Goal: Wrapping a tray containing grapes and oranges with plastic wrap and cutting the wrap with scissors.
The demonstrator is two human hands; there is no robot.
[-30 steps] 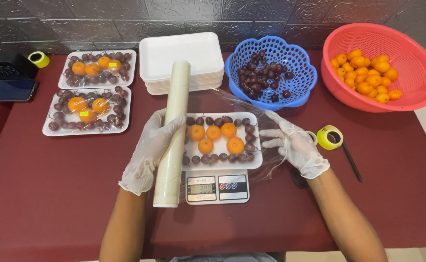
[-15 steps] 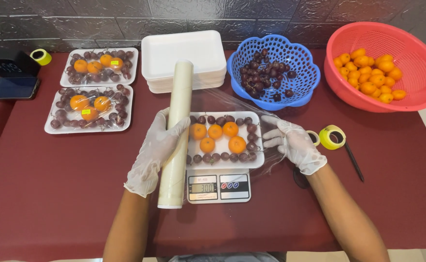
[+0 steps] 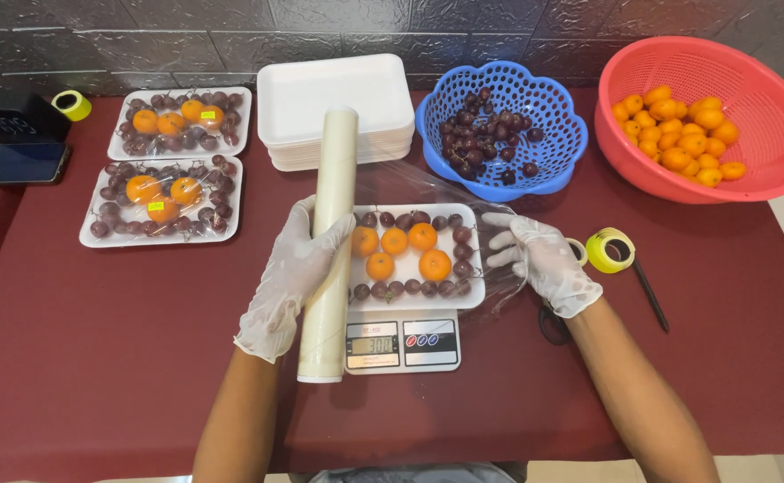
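Cling film roll (image 3: 331,241) is long and pale, and it lies along the left side of a white foam tray (image 3: 414,300) that stands on a small kitchen scale (image 3: 401,343). The left hand (image 3: 292,279), in a thin white glove, closes its grip around the middle of the roll, with the fingers curled over its top. The far end of the roll reaches toward a stack of empty white trays (image 3: 334,112) beyond the grip, and the near end rests on the dark red surface (image 3: 97,358) beside the scale.

From the roll a clear sheet of film (image 3: 428,192) is stretched over the tray to the right. The right hand (image 3: 542,261), also gloved, grips the edge of this sheet at the right side of the tray, its fingers bent and pinching the film. Between the two grips the tray holds four small oranges (image 3: 401,250) in the middle and dark grapes (image 3: 414,288) around them.

Just to the right of the right hand lies a yellow tape roll (image 3: 610,249) and a thin black pen (image 3: 651,295). Farther from the grips, beyond the tray, stands a blue basket (image 3: 499,130) with dark grapes, and to its right a red basket (image 3: 767,98) with small oranges. Well to the left of the left hand lie two wrapped trays (image 3: 164,201) of fruit, a dark phone (image 3: 12,164) and a second yellow tape roll (image 3: 72,105).
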